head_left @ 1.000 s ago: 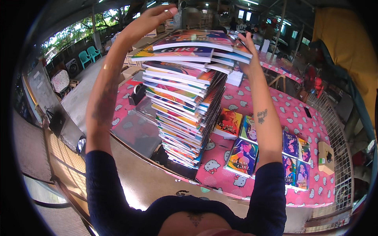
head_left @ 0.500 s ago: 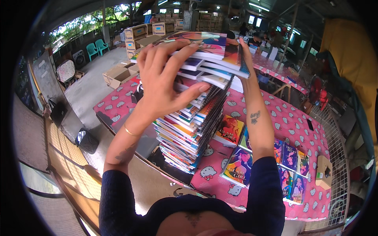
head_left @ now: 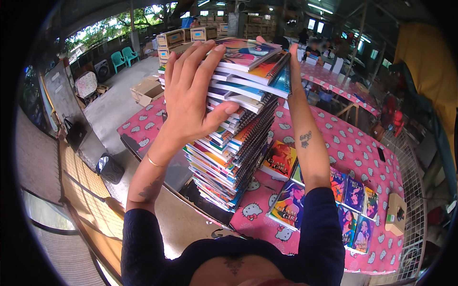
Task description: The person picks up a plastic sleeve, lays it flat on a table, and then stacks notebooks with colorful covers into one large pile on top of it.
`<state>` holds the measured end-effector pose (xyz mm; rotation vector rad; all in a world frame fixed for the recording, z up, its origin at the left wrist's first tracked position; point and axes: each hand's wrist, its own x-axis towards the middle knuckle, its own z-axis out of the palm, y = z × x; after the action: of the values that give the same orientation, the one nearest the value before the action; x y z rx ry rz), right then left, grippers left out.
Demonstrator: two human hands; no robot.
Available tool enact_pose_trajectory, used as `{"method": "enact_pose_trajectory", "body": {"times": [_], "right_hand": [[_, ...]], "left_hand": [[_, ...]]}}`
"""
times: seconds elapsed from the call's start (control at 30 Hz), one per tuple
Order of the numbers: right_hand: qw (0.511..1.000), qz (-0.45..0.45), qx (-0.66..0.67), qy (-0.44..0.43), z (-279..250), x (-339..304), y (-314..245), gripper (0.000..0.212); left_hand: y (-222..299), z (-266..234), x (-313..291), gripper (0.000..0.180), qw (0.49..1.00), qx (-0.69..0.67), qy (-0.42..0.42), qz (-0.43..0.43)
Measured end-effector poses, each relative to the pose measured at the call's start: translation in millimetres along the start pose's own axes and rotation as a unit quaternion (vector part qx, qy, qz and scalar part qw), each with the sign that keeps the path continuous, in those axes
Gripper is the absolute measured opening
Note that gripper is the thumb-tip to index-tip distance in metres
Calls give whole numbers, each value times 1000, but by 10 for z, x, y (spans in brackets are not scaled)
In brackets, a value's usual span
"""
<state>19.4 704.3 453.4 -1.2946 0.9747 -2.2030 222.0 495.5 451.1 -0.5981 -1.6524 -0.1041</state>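
A tall stack of spiral-bound notebooks rises at the table's near left edge, with white page edges and dark wire spines on the right. Its upper notebooks lie unevenly, and one with a bright blue cover sticks out to the right. My left hand lies against the stack's left side near the top, fingers stretched up and thumb apart. On the opposite side, my right hand stands upright along the spines, its straight fingers partly hidden behind the notebooks. The upper notebooks sit between both palms.
Shorter piles of colourful notebooks lie on the pink patterned tablecloth, with more at right. A small cardboard box and a dark phone are farther right. Cartons, green chairs and people stand beyond.
The upper notebooks have shifted against one another, and the bright blue one now shows at the right. Both hands stay on the sides of the stack, the left having slid slightly.
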Motion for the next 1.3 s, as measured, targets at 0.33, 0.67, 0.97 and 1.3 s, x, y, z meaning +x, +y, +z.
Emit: {"method": "enact_pose_trajectory", "body": {"times": [0.33, 0.67, 0.97, 1.3], "right_hand": [[816, -320, -437, 202, 574, -471, -86, 92], [629, -350, -685, 113, 1117, -352, 162, 60], [670, -333, -629, 213, 1067, -917, 692, 91], [701, -275, -627, 202, 1112, -848, 918, 100]], "left_hand": [[-1272, 71, -147, 90, 746, -565, 56, -348], [-745, -45, -1295, 84, 480, -763, -117, -417], [-787, -176, -1407, 81, 518, -711, -97, -464], [-988, 91, -1350, 78, 543, -667, -58, -506]]}}
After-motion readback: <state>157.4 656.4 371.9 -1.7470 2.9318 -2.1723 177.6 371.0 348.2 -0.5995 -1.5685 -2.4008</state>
